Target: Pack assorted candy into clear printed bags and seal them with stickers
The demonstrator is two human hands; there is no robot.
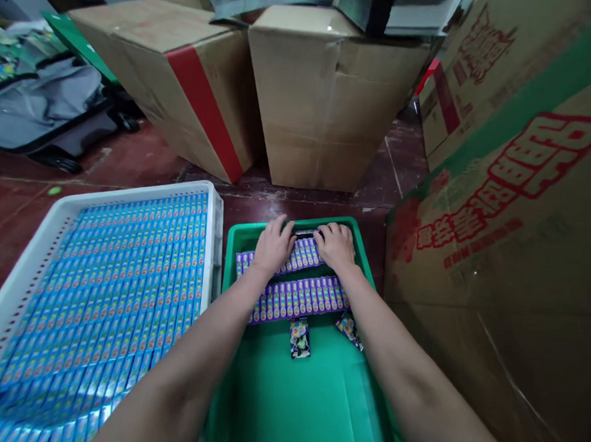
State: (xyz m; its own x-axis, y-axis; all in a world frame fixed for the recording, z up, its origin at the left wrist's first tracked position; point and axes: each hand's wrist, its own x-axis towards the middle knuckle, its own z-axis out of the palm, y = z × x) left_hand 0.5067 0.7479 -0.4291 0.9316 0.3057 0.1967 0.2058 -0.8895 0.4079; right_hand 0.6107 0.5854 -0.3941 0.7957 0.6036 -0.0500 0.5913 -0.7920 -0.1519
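Two arms (191, 358) reach across two purple rows (301, 297).

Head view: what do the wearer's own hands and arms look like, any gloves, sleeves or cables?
Left hand and right hand: no gloves. Left forearm and right forearm: no sleeves in view. No watch, bracelet or cable visible; rings and nail details too small to tell.

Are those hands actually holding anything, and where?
The left hand and right hand are spread over the farther row of purple packs, in the green bin. Whether the fingers grip it can't be told.
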